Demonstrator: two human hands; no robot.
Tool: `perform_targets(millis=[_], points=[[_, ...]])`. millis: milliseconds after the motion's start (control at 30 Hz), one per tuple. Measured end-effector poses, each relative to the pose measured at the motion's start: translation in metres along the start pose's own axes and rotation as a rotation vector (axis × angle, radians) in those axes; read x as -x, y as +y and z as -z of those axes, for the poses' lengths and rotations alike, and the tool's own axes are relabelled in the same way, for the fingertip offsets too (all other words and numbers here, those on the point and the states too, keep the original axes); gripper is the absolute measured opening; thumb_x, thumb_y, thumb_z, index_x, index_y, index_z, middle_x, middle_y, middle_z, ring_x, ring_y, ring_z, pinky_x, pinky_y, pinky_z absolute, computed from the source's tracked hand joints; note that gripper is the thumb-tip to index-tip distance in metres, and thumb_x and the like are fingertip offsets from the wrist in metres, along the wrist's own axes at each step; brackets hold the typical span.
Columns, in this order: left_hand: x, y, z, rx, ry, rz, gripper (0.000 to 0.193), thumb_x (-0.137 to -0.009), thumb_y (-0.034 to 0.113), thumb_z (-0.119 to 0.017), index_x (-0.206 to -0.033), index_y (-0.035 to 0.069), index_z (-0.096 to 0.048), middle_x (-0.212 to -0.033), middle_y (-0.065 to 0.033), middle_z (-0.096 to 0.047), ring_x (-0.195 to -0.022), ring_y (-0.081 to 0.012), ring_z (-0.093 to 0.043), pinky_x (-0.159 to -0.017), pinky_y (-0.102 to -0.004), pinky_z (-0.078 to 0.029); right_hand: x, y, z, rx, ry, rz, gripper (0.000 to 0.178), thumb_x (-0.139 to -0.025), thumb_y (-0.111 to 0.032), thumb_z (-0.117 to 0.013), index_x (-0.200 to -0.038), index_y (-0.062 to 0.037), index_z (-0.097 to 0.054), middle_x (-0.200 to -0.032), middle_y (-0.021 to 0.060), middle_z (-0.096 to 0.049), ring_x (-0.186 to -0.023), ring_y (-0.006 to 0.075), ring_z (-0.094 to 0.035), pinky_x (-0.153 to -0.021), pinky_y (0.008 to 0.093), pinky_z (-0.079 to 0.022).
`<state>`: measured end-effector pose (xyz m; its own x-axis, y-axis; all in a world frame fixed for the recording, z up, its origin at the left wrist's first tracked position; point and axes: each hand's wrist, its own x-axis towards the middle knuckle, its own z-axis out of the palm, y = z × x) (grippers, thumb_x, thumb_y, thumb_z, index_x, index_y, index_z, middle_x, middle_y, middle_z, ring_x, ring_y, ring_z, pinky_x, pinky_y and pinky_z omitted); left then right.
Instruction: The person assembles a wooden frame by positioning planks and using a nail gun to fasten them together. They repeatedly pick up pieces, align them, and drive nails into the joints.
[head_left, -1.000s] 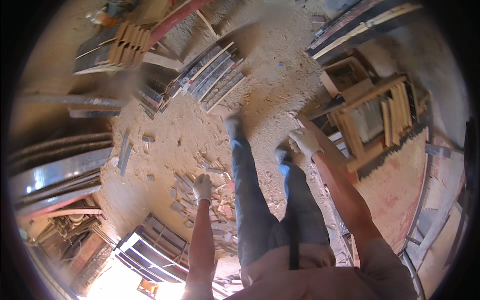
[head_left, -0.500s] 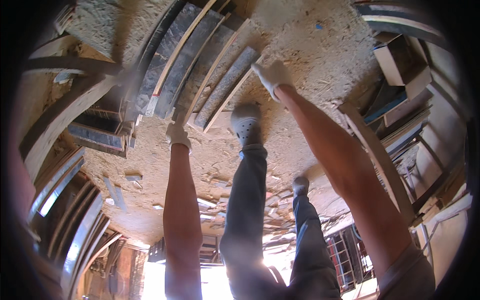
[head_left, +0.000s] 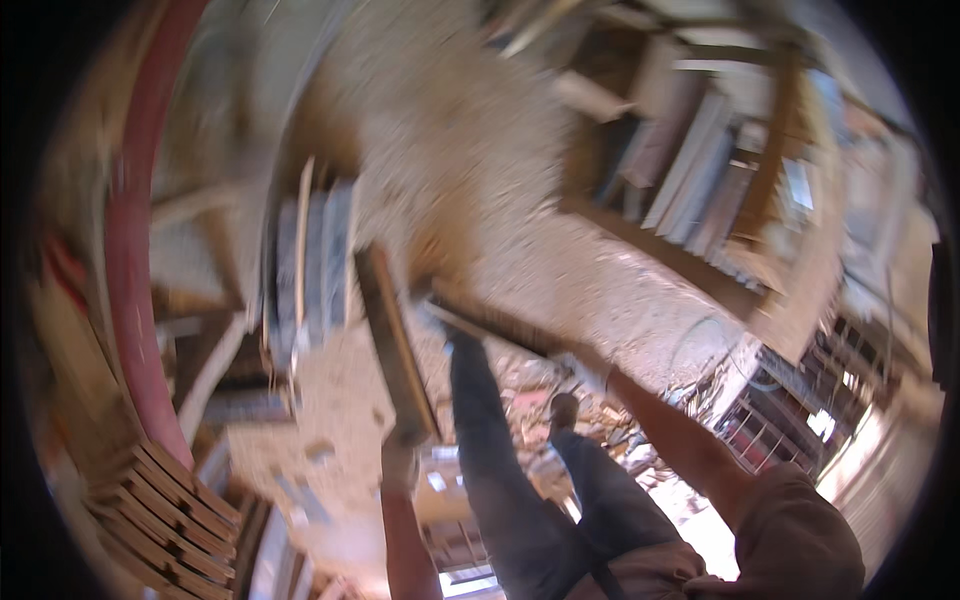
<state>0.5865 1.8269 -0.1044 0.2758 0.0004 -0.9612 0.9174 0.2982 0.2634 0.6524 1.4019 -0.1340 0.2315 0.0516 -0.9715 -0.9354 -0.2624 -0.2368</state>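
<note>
Two Held, Several Left

The left hand (head_left: 402, 462) was closed around the near end of a dark plank (head_left: 385, 330); the right hand (head_left: 592, 370), blurred, gripped a second plank (head_left: 495, 322). Both planks slanted forward before the legs. More boards (head_left: 318, 260) lay grouped ahead-left, untaken. Wood scraps (head_left: 610, 425) cluttered the footing; a loaded wooden frame (head_left: 665, 258) flanked the right.

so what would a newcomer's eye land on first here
Probably the two dark boards near the middle: the left board in the left hand and the right board in the right hand, their far ends slanting toward each other. Next comes the long curved red strip running down the upper left, then the stacked wooden pieces at the lower left.
</note>
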Motion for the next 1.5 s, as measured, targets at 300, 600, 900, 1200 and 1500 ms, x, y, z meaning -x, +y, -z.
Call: perform_targets(millis=[300,600,900,1200,1500], points=[[0.166,0.149,-0.203,-1.463,-0.162,-1.012,0.023,-0.073,0.012,-0.081,-0.09,0.006,-0.067,-0.086,-0.0108,-0.069,-0.078,-0.0306,-0.067,-0.067,-0.0433,-0.054,0.357,0.111,0.066,-0.901,0.55,-0.01,0.018,-0.094,-0.017,-0.069,-0.097,0.0006,-0.072,-0.072,0.0068,-0.065,-0.056,0.0183,-0.064,-0.047,0.0308,-0.052],[0.337,0.204,-0.623,-2.021,-0.058,-1.779,0.035,-0.087,0.018,-0.067,-0.12,0.008,-0.065,-0.127,-0.0204,-0.061,-0.125,-0.0408,-0.053,-0.107,-0.0543,-0.041,0.504,0.288,0.113,-1.388,0.834,0.339,0.025,-0.094,-0.024,-0.067,-0.081,-0.003,-0.069,-0.068,0.0057,-0.064,-0.053,0.0165,-0.061,-0.05,0.0304,-0.049],[0.441,-0.123,-0.775,-1.706,-1.28,-1.757,0.103,-0.066,0.022,-0.091,-0.153,0.0,-0.039,-0.153,-0.0242,-0.045,-0.143,-0.0422,-0.041,-0.121,-0.0471,-0.031,0.616,0.385,0.196,-1.71,0.982,0.585,0.021,-0.091,-0.019,-0.074,-0.097,-0.0006,-0.066,-0.067,0.0057,-0.063,-0.048,0.0148,-0.06,-0.042,0.0289,-0.046],[0.443,-0.343,-0.888,-1.942,-1.621,-1.621,0.114,-0.067,0.033,-0.091,-0.158,0.004,-0.03,-0.157,-0.0215,-0.038,-0.147,-0.0402,-0.034,-0.121,-0.0506,-0.029,0.616,0.488,0.329,-1.952,0.928,0.403,0.02,-0.094,-0.022,-0.063,-0.09,-0.0028,-0.065,-0.065,0.006,-0.06,-0.046,0.0154,-0.053,-0.043,0.0306,-0.042],[0.35,-0.392,-1.128,-2.218,-1.133,-1.46,0.086,-0.078,0.031,-0.086,-0.148,0.003,-0.044,-0.141,-0.025,-0.055,-0.13,-0.0426,-0.052,-0.108,-0.0487,-0.044,0.662,0.621,0.387,-2.496,1.529,-0.05,0.009,-0.091,-0.014,-0.07,-0.089,-0.0068,-0.065,-0.067,0.0036,-0.061,-0.046,0.0123,-0.055,-0.038,0.0283,-0.042]])
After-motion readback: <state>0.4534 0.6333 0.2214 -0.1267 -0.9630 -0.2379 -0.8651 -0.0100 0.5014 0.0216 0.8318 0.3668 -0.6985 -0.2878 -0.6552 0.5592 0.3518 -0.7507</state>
